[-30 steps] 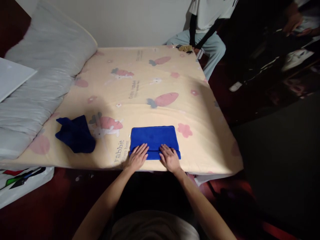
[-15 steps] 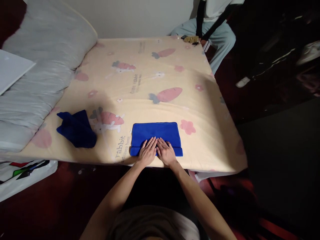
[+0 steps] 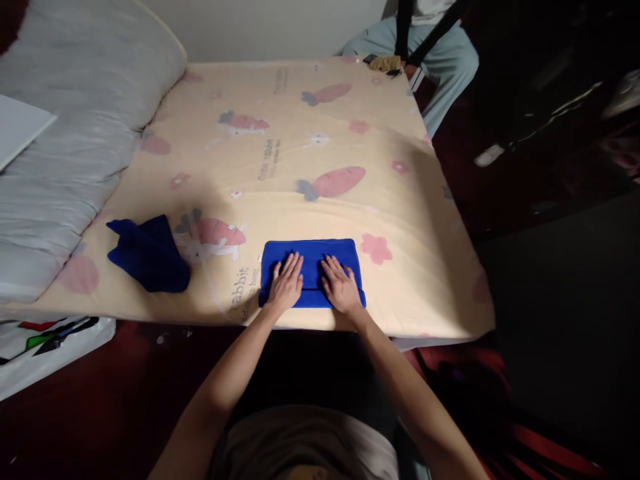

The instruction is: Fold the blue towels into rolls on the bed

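Note:
A blue cloth point(image 3: 311, 257) lies flat near the front edge of the bed, its near edge turned up in a narrow folded strip. My left hand point(image 3: 287, 281) rests flat on its left part, fingers stretched out. On the right part lies my right hand point(image 3: 341, 283), also flat with fingers extended. Both palms cross the folded strip, and a gap of bare blue fabric shows between them. A second blue cloth point(image 3: 150, 257) sits crumpled to the left, apart from my hands.
The yellow carrot-print sheet point(image 3: 280, 213) covers the bed. A grey quilt point(image 3: 100, 120) is heaped at the left with a white board point(image 3: 20, 130) on it. A seated person point(image 3: 430, 53) is at the far right corner, near small items point(image 3: 385, 64). A plastic bag point(image 3: 95, 340) hangs low at left.
My hands have slid apart along the cloth, the left one to the left and the right one to the right. The view has shifted slightly.

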### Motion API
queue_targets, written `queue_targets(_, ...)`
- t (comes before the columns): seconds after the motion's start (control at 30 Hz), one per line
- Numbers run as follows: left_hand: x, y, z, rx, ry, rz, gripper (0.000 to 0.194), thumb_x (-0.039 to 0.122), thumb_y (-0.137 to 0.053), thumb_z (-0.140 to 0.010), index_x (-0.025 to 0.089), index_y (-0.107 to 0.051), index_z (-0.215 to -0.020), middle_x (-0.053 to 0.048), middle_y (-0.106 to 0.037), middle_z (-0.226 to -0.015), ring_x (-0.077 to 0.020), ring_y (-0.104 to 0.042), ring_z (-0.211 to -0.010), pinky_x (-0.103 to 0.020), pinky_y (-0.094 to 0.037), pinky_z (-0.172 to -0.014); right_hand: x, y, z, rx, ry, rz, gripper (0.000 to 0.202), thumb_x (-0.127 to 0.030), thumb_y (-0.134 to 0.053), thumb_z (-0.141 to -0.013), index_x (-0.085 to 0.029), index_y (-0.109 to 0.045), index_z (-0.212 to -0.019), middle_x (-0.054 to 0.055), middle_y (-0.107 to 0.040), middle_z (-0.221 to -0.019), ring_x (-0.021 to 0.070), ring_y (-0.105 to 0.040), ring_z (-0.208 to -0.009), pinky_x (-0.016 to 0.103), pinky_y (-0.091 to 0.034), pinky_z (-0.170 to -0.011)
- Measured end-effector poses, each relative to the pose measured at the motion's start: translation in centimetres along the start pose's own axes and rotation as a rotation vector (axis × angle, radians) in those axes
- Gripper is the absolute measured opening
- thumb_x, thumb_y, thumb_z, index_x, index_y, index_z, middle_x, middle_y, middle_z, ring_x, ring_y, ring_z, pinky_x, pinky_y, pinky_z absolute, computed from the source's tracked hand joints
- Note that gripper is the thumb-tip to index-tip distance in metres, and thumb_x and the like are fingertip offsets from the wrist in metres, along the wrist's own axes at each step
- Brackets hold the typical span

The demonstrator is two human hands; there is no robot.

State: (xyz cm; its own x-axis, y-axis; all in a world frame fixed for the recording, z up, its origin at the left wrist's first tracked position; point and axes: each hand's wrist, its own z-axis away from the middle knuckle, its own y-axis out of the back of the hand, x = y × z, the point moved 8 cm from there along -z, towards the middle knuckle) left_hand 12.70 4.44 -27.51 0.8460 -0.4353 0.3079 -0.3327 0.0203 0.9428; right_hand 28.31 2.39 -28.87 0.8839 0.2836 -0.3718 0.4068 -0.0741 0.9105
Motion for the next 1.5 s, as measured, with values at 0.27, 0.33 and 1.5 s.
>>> queue_targets(0.27,-8.0,1.2,-0.6,0.058,0.259,-0.059,0.051,0.028,-0.03,-0.102,0.019,-0.043,-0.15,-0.013,-0.037,-0.158,-0.0267,-0.033,-0.148,-0.056,-0.026,-0.118,8.5,1.7,-0.4,0.084,-0.24,0.095,0.05,-0.035,-0.031,-0.103,-0.017,-0.046,-0.147,0.015,-0.046,-0.151,0.0285,-0.039,-0.143,0.051,-0.032,-0.108)
queue_targets(0.33,-11.0,3.7,1.1,0.15,0.282,-0.08,0.051,0.027,-0.029,-0.102,0.015,-0.043,-0.15,-0.014,-0.04,-0.156,-0.0263,-0.033,-0.148,-0.055,-0.027,-0.118,11.4,3.8,1.5,0.116,-0.266,0.136,0.05,-0.033,-0.03,-0.104,-0.017,-0.043,-0.15,0.015,-0.046,-0.151,0.0288,-0.038,-0.143,0.05,-0.031,-0.108)
queue_targets(1.5,-2.5,1.6,5.2,-0.229,-0.068,-0.134,0.036,0.007,-0.052,-0.08,0.022,-0.068,-0.109,-0.009,-0.072,-0.098,-0.0249,-0.066,-0.092,-0.037,-0.05,-0.086,3.0,3.8,4.9,-0.193,0.023,0.035,0.023,-0.02,-0.054,-0.085,-0.024,-0.073,-0.098,0.003,-0.074,-0.092,0.0216,-0.065,-0.089,0.035,-0.042,-0.085)
